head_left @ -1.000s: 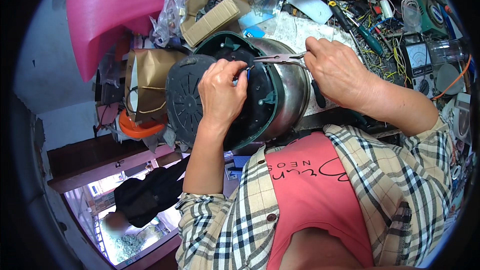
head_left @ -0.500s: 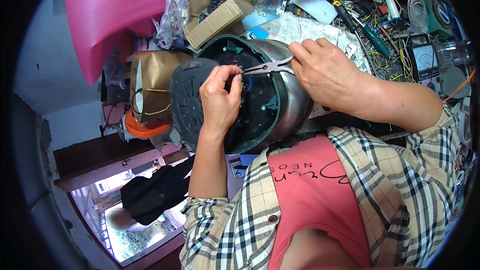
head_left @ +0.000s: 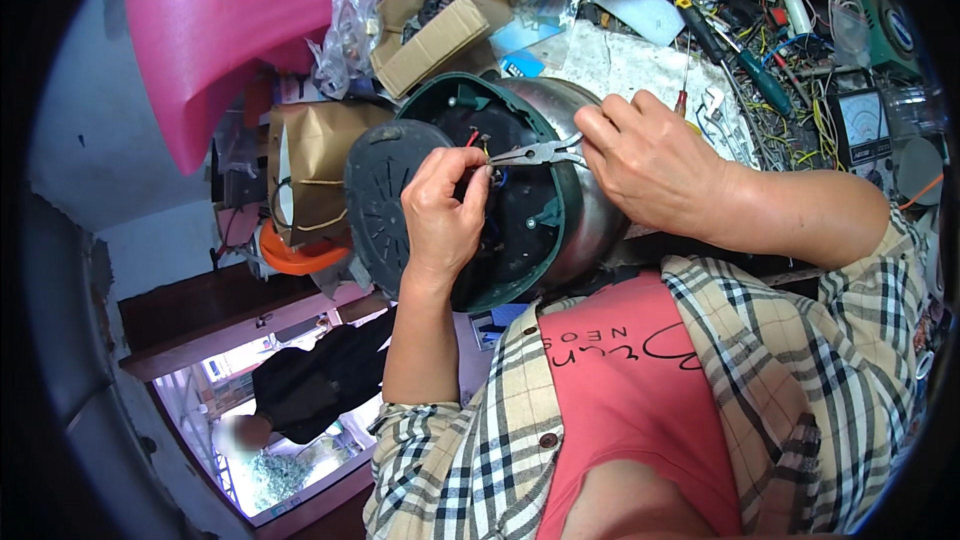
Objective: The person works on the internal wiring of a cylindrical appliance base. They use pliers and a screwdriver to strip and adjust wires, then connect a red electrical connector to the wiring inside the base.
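Okay, from my end: a second ago the pliers (head_left: 545, 153) stopped just short of the left fingers, now their tips are right at the left hand's (head_left: 438, 205) pinch, so both hands seem to be on one spot. Left has what looks like a thin wire (head_left: 487, 152) over the open green housing (head_left: 562, 202); right hand (head_left: 655, 162) grips the handles. Can't tell if the jaws are biting.
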Tool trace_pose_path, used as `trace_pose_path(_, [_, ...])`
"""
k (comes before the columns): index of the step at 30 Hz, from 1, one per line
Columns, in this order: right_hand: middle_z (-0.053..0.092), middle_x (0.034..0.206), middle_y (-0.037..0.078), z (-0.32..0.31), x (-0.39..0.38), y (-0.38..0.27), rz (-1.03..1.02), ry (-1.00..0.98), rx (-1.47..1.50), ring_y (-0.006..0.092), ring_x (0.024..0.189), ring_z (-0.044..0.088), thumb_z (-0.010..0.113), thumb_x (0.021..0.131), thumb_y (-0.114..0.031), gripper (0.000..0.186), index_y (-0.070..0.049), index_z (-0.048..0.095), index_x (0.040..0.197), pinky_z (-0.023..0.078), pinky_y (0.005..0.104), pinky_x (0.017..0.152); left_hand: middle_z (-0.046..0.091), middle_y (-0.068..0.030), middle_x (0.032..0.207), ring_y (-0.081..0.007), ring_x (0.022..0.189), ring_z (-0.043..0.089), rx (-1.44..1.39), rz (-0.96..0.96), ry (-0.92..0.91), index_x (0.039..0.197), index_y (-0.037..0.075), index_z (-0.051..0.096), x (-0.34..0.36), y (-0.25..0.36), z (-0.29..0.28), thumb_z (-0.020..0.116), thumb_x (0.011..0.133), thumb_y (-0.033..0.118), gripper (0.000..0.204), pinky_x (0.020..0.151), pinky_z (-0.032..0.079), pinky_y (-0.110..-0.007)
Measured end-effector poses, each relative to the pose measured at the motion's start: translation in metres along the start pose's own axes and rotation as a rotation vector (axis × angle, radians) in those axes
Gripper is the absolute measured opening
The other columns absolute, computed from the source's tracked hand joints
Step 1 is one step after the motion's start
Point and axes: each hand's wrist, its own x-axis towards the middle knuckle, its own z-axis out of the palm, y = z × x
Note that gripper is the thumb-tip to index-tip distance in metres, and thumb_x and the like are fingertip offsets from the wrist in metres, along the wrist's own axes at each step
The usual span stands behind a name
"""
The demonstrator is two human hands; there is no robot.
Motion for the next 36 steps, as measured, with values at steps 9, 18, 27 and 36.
trace_pose_path(9, [0.054,0.094,0.004,0.0019,-0.0015,-0.0006,-0.018,0.020,-0.052,0.0182,0.087,0.051,0.063,0.083,-0.021,0.020,-0.004,0.075,0.084,0.041,0.0298,0.068,0.068,-0.0121,0.080,-0.0275,0.074,0.066,-0.027,-0.014,0.021,0.085,0.001,0.069,-0.0010,-0.0054,0.0021,0.074,0.078,-0.003,0.010,0.070,0.052,-0.035])
trace_pose_path(18, [0.052,0.093,0.004,0.0026,-0.0013,0.0004,-0.095,0.040,-0.056,0.0183,0.084,0.051,0.066,0.078,-0.024,0.021,-0.006,0.075,0.080,0.041,0.0286,0.065,0.069,-0.0113,0.080,-0.0279,0.075,0.066,-0.009,0.003,0.034,0.084,0.002,0.070,-0.0024,-0.0043,0.0008,0.075,0.076,-0.003,0.011,0.071,0.052,-0.035])
trace_pose_path(27, [0.053,0.095,0.004,0.0033,-0.0007,0.0034,-0.127,0.024,-0.090,0.0183,0.084,0.051,0.066,0.077,-0.025,0.021,-0.006,0.075,0.080,0.042,0.0285,0.064,0.071,-0.0098,0.083,-0.0181,0.075,0.067,0.032,0.075,0.035,0.087,0.000,0.071,-0.0034,-0.0105,0.0027,0.074,0.079,-0.006,0.010,0.070,0.052,-0.028])
trace_pose_path(36, [0.053,0.095,0.004,0.0013,-0.0013,0.0001,-0.066,0.019,-0.095,0.0190,0.089,0.052,0.064,0.080,-0.023,0.021,-0.006,0.075,0.087,0.041,0.0292,0.068,0.071,-0.0098,0.082,-0.0178,0.075,0.067,0.010,0.057,0.035,0.087,-0.001,0.071,-0.0041,-0.0095,0.0006,0.074,0.080,-0.006,0.009,0.070,0.052,-0.028])
